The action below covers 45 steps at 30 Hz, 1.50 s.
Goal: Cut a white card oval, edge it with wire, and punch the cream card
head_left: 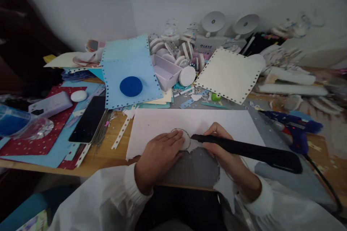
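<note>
My left hand [162,152] lies flat with its fingers stretched out, pressing on a white sheet of paper [222,121]. Under its fingertips is a white round shape [186,140] with a dark outline, partly hidden by the fingers. In my right hand [226,155] is a black utility knife [251,151], gripped between thumb and fingers. Its tip meets the sheet at the right side of the round outline. The sheet's front edge is ragged, and a torn strip of paper [227,187] hangs below my right hand.
A grey cutting mat [195,171] lies beneath the sheet. At the right stands a blue glue gun [296,128] with a cord. Left are a phone [88,120] and a clear cup [24,122]. Behind are blue card [127,68], cream card [230,74] and several white discs.
</note>
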Each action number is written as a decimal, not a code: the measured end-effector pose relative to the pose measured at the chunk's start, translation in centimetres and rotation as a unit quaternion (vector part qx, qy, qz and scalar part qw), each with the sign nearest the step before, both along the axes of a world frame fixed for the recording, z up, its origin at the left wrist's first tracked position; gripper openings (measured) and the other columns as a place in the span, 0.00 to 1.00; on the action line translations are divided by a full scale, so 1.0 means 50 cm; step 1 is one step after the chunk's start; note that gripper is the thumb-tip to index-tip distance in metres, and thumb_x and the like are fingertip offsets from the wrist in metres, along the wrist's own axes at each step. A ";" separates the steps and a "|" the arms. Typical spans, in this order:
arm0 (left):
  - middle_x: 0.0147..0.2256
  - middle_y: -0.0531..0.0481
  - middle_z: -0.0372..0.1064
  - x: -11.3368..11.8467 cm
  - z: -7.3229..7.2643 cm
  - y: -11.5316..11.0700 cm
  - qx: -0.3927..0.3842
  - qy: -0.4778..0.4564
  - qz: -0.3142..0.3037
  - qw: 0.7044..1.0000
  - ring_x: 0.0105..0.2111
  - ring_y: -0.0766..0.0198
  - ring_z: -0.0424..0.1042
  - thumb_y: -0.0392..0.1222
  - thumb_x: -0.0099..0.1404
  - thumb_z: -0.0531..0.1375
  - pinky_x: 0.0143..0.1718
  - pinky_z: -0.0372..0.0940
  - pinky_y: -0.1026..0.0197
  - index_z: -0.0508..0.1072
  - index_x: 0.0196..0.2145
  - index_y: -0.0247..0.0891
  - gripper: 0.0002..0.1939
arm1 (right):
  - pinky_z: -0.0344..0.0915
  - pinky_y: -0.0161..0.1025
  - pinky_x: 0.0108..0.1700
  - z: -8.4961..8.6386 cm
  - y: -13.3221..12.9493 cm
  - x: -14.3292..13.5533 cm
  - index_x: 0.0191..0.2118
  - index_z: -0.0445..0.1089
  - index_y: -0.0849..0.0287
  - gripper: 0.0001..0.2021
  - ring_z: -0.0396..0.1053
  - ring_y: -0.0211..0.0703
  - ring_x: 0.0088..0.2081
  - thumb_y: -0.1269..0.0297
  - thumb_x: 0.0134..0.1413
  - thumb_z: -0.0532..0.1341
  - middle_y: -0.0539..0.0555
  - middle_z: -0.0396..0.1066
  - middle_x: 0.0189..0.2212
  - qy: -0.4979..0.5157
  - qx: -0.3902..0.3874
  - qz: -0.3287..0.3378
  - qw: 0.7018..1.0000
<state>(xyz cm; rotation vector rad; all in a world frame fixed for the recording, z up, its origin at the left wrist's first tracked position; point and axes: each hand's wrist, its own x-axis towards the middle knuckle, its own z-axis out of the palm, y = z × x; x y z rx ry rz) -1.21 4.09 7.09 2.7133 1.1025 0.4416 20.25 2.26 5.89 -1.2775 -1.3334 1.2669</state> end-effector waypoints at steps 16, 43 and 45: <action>0.56 0.45 0.64 -0.012 0.000 0.005 -0.044 0.013 -0.021 0.999 0.55 0.57 0.65 0.36 0.61 0.58 0.54 0.64 0.54 0.67 0.51 0.36 0.19 | 0.47 0.31 0.22 0.007 0.000 -0.009 0.34 0.61 0.54 0.07 0.51 0.33 0.20 0.62 0.53 0.62 0.42 0.56 0.18 0.009 0.003 -0.017 1.000; 0.52 0.26 0.65 -0.014 0.007 0.003 0.142 0.123 -0.135 0.973 0.54 0.42 0.65 0.34 0.70 0.46 0.51 0.61 0.42 0.60 0.56 0.27 0.19 | 0.40 0.32 0.13 0.103 0.054 0.040 0.29 0.75 0.56 0.17 0.49 0.30 0.11 0.47 0.50 0.61 0.47 0.61 0.13 -0.126 -0.008 -0.053 0.991; 0.52 0.27 0.65 -0.007 0.009 -0.002 0.129 0.112 -0.103 0.980 0.54 0.42 0.64 0.33 0.70 0.45 0.51 0.61 0.42 0.59 0.57 0.25 0.19 | 0.42 0.32 0.13 0.110 0.057 0.037 0.28 0.77 0.56 0.17 0.51 0.30 0.12 0.47 0.49 0.61 0.50 0.67 0.16 -0.145 -0.001 -0.026 0.989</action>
